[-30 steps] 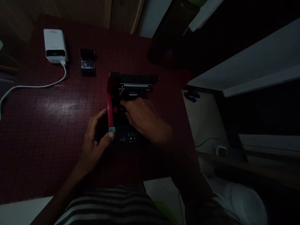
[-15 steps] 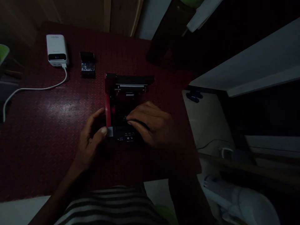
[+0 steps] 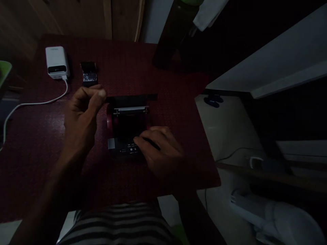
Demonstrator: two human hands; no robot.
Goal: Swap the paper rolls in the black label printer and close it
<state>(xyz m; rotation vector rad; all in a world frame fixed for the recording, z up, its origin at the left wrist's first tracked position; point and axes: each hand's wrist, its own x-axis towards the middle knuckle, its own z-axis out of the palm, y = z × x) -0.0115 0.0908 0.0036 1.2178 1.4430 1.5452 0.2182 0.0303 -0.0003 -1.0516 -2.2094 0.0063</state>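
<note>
A small red-and-black machine [image 3: 109, 124] with a raised black lid [image 3: 127, 101] stands on the dark red table. Its front panel [image 3: 125, 149] carries small white markings and a grey patch at the left. A pale bar [image 3: 131, 109] crosses under the lid. At the lid's left end, my left hand [image 3: 83, 112] pinches the corner between thumb and fingers. My right hand [image 3: 160, 148] is closed with its fingertips at the panel's upper edge. A dark shape shows between its fingers; I cannot tell whether it is an object or shadow.
A white power bank [image 3: 56, 63] with a plugged-in white cable [image 3: 41, 103] lies at the back left. Beside it is a small folded black item [image 3: 89, 73]. A tall dark bottle [image 3: 170, 37] stands at the back. Dark slippers [image 3: 213, 100] lie on the floor.
My left hand has moved up from the machine's front left side to the lid's left end. The lid is tilted differently. My right hand has shifted to the panel's edge.
</note>
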